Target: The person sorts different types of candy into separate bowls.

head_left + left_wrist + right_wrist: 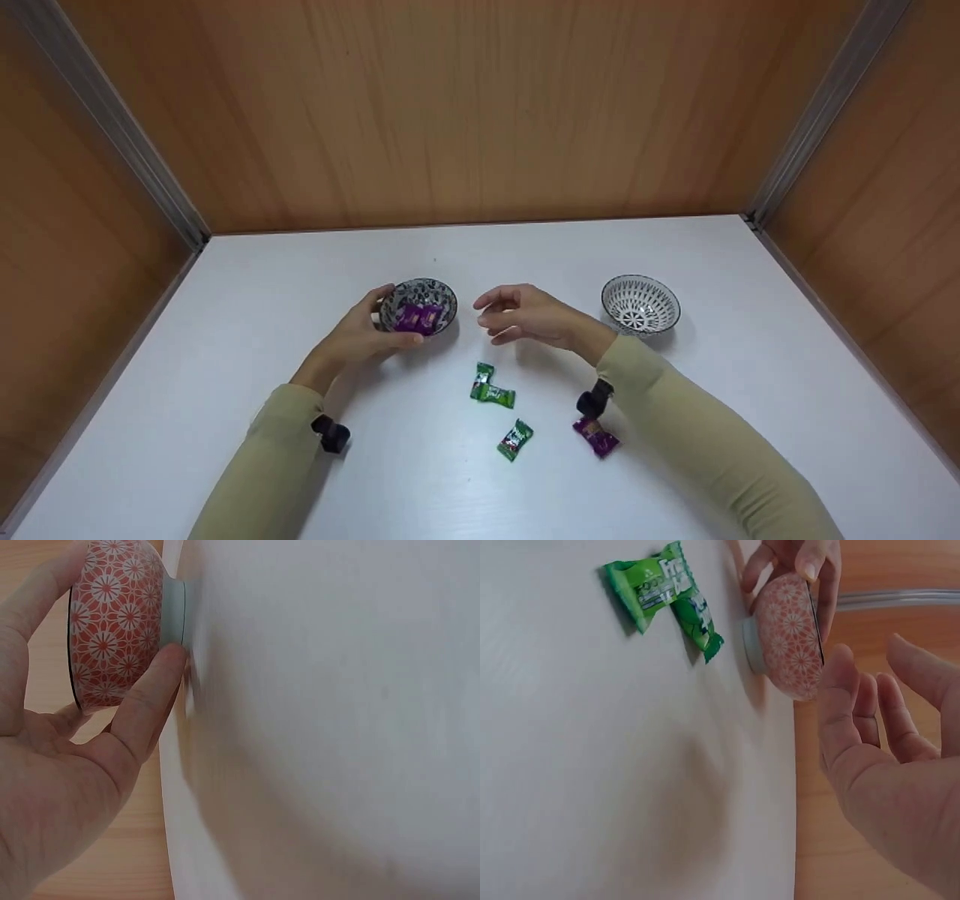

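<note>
While the left hand (356, 330) holds the red-patterned bowl (424, 289) at the far left of the group, its thumb along the near side and fingers bent round the other side toward the foot, the right hand (525, 313) hovers just right of it with nothing between its fingers. Those fingers are loosely bent and stand apart from the thumb. Two purple packets (418, 318) lie side by side inside the bowl; whether its foot rests fully on the table (525, 255) I cannot tell.

The step in hand looks like gathering purple packets into this bowl, the left hand steadying it for the right. One lone purple packet (598, 438) lies on the near right, just below the black wrist camera (595, 400) on the right arm. If that reading holds, the next move calls for drawing the right hand back toward the near side, pinching that packet and bringing it over the rim, clear of the three green packets (497, 395) in between. The second bowl (640, 300), at far right behind the right sleeve (690, 420), shows no packet inside.
</note>
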Available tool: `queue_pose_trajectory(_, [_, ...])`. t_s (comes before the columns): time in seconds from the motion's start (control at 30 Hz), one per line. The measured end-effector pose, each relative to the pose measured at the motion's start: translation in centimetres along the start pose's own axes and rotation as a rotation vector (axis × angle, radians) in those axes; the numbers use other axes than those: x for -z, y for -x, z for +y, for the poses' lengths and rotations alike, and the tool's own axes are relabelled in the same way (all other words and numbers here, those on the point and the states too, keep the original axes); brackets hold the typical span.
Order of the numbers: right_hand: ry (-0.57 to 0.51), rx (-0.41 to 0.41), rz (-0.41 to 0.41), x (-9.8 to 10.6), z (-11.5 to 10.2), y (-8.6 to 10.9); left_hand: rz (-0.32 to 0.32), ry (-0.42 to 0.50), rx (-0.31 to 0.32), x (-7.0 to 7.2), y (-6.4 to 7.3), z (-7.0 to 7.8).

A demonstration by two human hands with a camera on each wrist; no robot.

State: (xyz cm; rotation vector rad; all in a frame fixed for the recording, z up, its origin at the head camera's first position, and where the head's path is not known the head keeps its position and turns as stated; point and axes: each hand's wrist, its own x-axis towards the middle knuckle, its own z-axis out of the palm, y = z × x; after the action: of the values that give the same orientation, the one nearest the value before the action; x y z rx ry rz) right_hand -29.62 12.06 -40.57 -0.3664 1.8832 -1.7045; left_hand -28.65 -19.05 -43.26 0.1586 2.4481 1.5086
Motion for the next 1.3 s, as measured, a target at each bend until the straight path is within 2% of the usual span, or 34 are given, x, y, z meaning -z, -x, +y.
queue_pose_trajectory(0.33, [0.303, -0.036, -0.204, 2.7, 1.2, 5.7, 0.007, -0.004, 0.001, 0.0, 0.0, 0.0])
queue_pose_trajectory(0.53, [0.449, -0.036, -0.21, 3.9, 2.6, 9.3, 0.014, 0.004, 0.005, 0.1, 0.2, -0.2])
queue_pose_trajectory(0.7, [0.436, -0.078, -0.2, 4.9, 3.8, 12.0, 0.006, 0.022, -0.007, 0.3, 0.6, -0.3])
queue_pose_trajectory(0.9, [0.402, -0.115, -0.188, 5.4, 4.7, 14.3, 0.003, 0.041, -0.015, 0.4, 1.0, -0.3])
queue_pose_trajectory(1.03, [0.408, -0.114, -0.171, 5.4, 5.3, 14.9, 0.012, 0.029, -0.011, 0.3, 1.1, -0.4])
queue_pose_trajectory(1.3, [0.481, -0.053, -0.146, 5.3, 6.1, 15.0, 0.029, 0.011, 0.013, 0.3, 0.9, -0.4])
